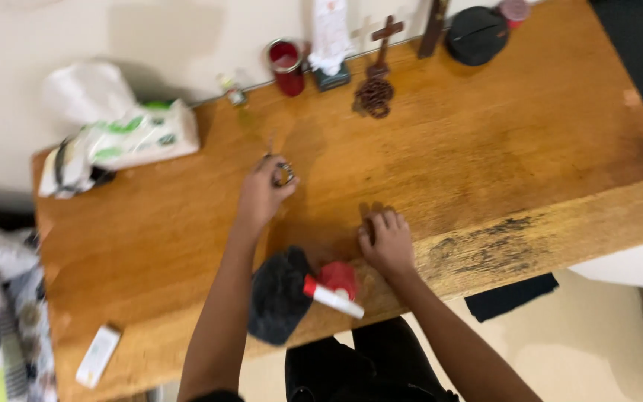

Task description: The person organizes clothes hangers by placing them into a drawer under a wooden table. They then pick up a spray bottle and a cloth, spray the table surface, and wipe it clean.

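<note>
Pinching one small shiny metal ring (284, 173), left hand (260, 195) closes; right hand (387, 242) lies flat (open) on smooth wooden table (485, 149).

light: warm, even | shadows: soft | blur: slight overall, edges softest

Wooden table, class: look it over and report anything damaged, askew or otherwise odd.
The table has a dark, worn patch along its front edge, right of the right hand, where the finish looks scraped away. A dark cloth hangs partly over that edge. The left hand holds a small metal ring.
</note>
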